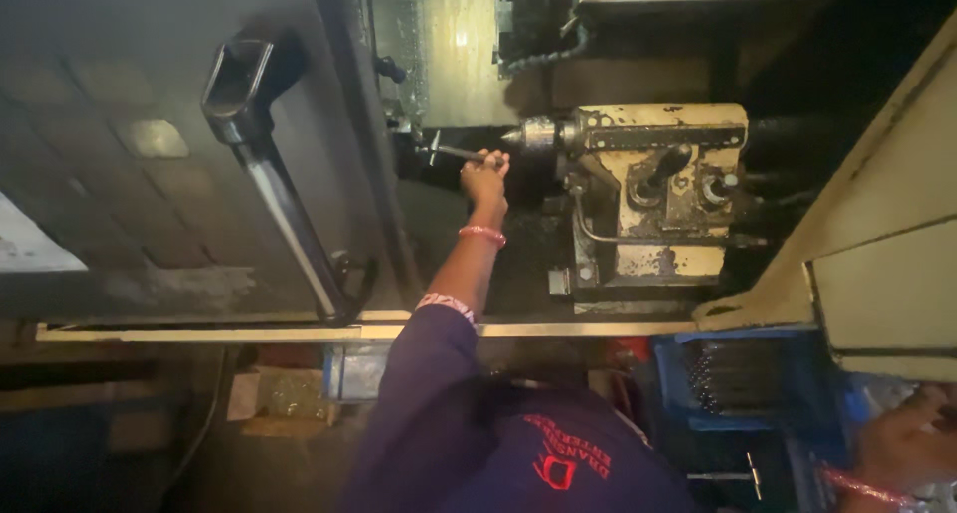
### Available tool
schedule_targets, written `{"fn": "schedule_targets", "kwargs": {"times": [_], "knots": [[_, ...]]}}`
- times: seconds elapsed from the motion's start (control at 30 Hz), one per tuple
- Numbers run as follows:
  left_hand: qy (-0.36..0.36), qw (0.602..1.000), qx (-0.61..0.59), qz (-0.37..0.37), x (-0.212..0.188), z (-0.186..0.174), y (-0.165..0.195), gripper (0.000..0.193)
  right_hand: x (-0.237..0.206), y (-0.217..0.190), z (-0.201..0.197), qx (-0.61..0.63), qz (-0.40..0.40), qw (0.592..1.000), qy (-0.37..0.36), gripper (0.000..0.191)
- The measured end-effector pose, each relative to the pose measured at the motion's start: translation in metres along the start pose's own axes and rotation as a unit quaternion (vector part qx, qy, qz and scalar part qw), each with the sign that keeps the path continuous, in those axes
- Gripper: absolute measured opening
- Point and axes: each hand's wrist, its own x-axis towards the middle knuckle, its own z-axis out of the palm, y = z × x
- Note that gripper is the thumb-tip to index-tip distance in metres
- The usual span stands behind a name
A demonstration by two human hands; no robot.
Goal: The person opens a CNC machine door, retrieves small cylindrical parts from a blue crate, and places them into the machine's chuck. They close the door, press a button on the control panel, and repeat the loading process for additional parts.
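Observation:
My left hand (pixel 485 179) reaches into the machine enclosure and is closed around a dark metal T-handled key (pixel 449 152). The key points left, toward the shadowed area beside the machine door. Just right of the hand, a drill chuck (pixel 538 134) sticks out of a worn cream-coloured tailstock (pixel 658 194). The left wrist wears a red thread band and the arm a purple sleeve. My right hand (pixel 902 438) is low at the bottom right beside a blue crate (pixel 738 383). It is blurred, so its fingers are unclear.
A grey sliding machine door (pixel 150 174) with a long black handle (pixel 269 174) fills the left. A cream rail (pixel 299 331) runs along the machine's front edge. A cream panel (pixel 887 254) slants at the right. Cardboard and clutter (pixel 269 398) lie below the rail.

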Motion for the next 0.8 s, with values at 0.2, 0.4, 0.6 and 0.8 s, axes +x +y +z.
{"fn": "schedule_targets", "kwargs": {"times": [0.2,0.4,0.6,0.8], "knots": [[0.056,0.998,-0.035,0.019,0.012,0.019,-0.004,0.025,0.000,-0.007,-0.008,0.018,0.091,0.995,-0.035,0.024],[0.108,0.991,-0.079,0.027,0.023,0.025,-0.010,0.024,0.003,-0.008,-0.013,0.014,0.053,0.998,-0.022,0.019],[0.123,0.988,-0.087,0.022,0.028,0.024,-0.011,0.024,0.002,-0.011,-0.015,0.003,0.019,1.000,-0.003,0.018],[0.130,0.989,-0.058,0.029,0.029,0.028,-0.009,0.025,0.017,-0.038,-0.028,0.033,0.038,0.998,-0.027,0.017]]}}
